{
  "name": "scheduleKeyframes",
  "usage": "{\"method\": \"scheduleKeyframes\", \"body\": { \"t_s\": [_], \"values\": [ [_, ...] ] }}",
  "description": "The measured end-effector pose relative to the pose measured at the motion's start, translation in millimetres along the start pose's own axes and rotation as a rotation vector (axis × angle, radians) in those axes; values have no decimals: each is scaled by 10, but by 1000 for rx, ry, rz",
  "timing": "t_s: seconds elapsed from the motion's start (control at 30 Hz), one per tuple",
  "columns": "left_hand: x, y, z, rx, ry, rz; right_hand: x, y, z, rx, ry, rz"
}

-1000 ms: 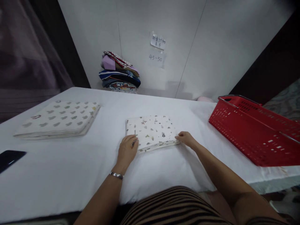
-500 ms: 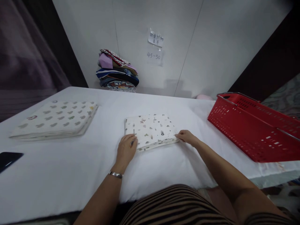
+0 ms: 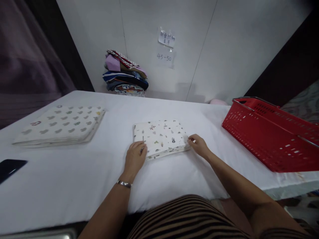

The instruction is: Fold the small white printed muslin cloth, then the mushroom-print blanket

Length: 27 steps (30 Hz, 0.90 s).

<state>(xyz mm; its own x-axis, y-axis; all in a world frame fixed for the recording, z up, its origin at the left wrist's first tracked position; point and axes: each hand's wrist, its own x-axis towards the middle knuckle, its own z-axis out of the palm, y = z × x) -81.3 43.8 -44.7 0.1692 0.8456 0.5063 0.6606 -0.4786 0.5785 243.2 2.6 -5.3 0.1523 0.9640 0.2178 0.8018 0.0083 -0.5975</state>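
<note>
A folded white cloth (image 3: 161,136) printed with small plants and sea creatures lies on the table in front of me. My left hand (image 3: 136,156), with a silver bracelet at the wrist, is closed over its near left corner. My right hand (image 3: 199,145) pinches lightly at the near right corner, thumb and index finger close together. The cloth's stacked layers show along the near edge between my hands. Exactly how the left fingertips grip is partly hidden.
A larger folded cloth (image 3: 62,124) with grey prints lies at the left, a dark flat device (image 3: 11,168) nearer me. A red basket (image 3: 271,136) stands right. Stacked fabrics (image 3: 126,74) sit by the wall, beneath paper signs (image 3: 165,49). White fabric (image 3: 99,186) covers the table.
My right hand has shifted slightly up along the cloth's right corner, and its fingers look a little looser. The left hand stays at its corner. The view has moved slightly.
</note>
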Motion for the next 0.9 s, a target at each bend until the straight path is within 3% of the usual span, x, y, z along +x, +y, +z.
{"method": "scheduleKeyframes", "body": {
  "t_s": [0.17, 0.3, 0.5, 0.63, 0.77, 0.9],
  "values": [
    [-2, -3, -2, 6, -5, 5, -65, 2, 33, -97, 19, -336],
    [6, -2, -3, 10, -12, 12, -111, 121, 59, -110, -63, -384],
    [-6, 49, -28, 58, 9, 26, -132, 190, 22, 16, -112, -333],
    [-12, 232, -51, 161, -2, 118, -95, 240, -12, 179, -4, -161],
    [38, 519, 21, 146, -136, 253, -54, 314, 30, 301, 54, 87],
    [126, 800, 212, 107, -279, 349, -32, 327, 96, 361, 26, 183]
  ]
}}
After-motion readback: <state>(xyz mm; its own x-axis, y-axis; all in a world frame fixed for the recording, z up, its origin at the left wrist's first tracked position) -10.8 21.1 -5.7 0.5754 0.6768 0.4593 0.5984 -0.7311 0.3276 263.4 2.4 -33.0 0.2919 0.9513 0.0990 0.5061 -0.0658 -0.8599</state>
